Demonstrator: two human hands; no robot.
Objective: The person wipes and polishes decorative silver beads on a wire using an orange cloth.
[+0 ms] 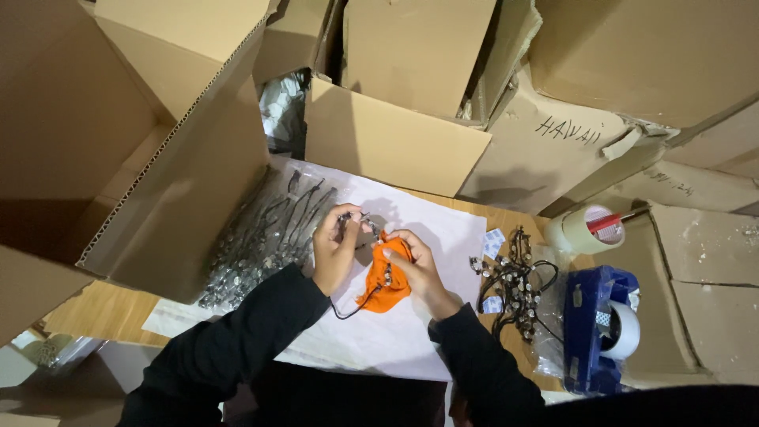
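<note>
Left hand (334,247) – fingers pinched shut on the beaded end of a thin black cord necklace (365,224), held up just above the white paper sheet (411,332) on the wooden counter (103,308). Right hand (417,265) – grip closed around a small orange fabric pouch (386,286), thumb on its top edge; the cord runs down into the pouch and a loop trails out below onto the paper.

Room to move is tight. Tall brown cardboard box (174,150) crowds the left side, its flap hanging over a pile of clear-bagged black cords with metal beads (265,237). Open cardboard carton flap (391,142) boxes in the far edge of the paper. More flattened cartons stack on the right. Free space is mostly the bare paper near the body.

Right of the hands: loose heap of black cords with silver beads (514,289), a few small white-and-blue sachets (492,242) beside it. Further right, a roll of beige packing tape (593,229), and a blue tape dispenser with a white roll (605,328) at the counter's near right edge.
</note>
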